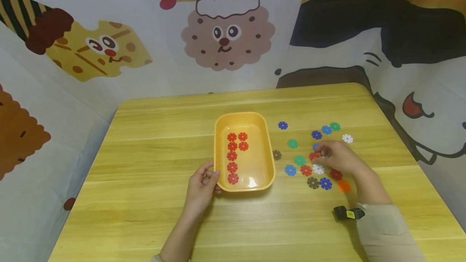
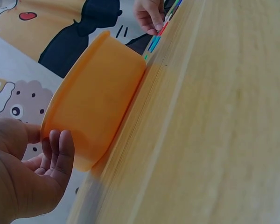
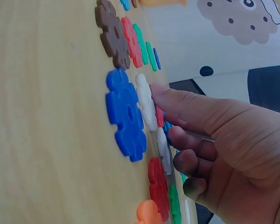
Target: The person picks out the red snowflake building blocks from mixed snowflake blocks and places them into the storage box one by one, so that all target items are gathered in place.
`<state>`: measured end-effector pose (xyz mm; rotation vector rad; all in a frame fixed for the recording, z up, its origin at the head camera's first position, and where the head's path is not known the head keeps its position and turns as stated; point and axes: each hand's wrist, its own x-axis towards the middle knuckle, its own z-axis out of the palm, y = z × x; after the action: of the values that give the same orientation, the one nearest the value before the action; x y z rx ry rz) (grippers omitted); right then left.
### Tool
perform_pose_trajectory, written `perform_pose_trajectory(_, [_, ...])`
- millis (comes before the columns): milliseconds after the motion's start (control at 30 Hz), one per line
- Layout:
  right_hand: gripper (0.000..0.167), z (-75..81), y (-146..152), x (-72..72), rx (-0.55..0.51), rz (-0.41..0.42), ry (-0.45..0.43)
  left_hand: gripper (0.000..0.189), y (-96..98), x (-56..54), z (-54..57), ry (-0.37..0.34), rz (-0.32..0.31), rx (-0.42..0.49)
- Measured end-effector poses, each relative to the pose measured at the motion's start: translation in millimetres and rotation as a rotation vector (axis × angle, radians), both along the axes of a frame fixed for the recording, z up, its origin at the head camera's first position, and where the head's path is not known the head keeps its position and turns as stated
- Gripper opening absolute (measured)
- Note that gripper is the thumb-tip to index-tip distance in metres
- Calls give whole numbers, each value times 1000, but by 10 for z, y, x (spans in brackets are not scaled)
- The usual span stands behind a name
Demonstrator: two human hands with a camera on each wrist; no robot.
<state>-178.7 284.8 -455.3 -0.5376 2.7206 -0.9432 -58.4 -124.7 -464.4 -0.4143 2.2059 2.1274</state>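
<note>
My left hand (image 1: 201, 185) grips the near left corner of a yellow-orange plastic tray (image 1: 270, 148). In the left wrist view the thumb lies at the rim of the tray (image 2: 93, 93), fingers against its outer wall. Several red snowflake discs (image 1: 232, 156) lie inside, in one long column and a short one beside it. At the right, my right hand (image 1: 340, 157) pinches a red snowflake disc (image 1: 313, 156) between thumb and forefinger, low at the table. In the right wrist view the thumb partly hides that red disc (image 3: 159, 115); a white disc (image 3: 146, 102) is right beside it.
Loose discs lie right of the tray, among them a blue one (image 1: 325, 183), a brown one (image 1: 313, 182), a green one (image 1: 293, 143) and an orange one (image 1: 344, 186). A black strap device (image 1: 348, 213) is on the right wrist. The wooden table (image 1: 145, 140) meets a cartoon-printed backdrop (image 1: 145, 84).
</note>
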Motion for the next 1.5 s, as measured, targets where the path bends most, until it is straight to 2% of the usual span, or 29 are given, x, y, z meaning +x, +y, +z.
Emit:
perform_pose_trajectory(133, [41, -2, 3, -4, 1, 4, 6, 40, -1, -4, 2, 9, -9, -6])
perform_pose_trajectory(667, [35, 1, 0, -26, 17, 60, 45, 41, 3, -4, 7, 10, -5, -21])
perform_pose_trajectory(800, [34, 5, -9, -38, 33, 58, 38, 40, 3, -2, 5, 10, -1, -21])
perform_pose_trajectory(1033, [33, 26, -38, -50, 33, 12, -34, 41, 6, 4, -6, 21, -5, -11])
perform_pose_trajectory(1333, [29, 6, -55, -51, 32, 4, -16, 41, 1, 8, -2, 26, -7, -14])
perform_pose_trajectory(1500, [39, -5, -47, -48, 26, 28, 1, 40, 6, 9, -1, 10, -3, -16])
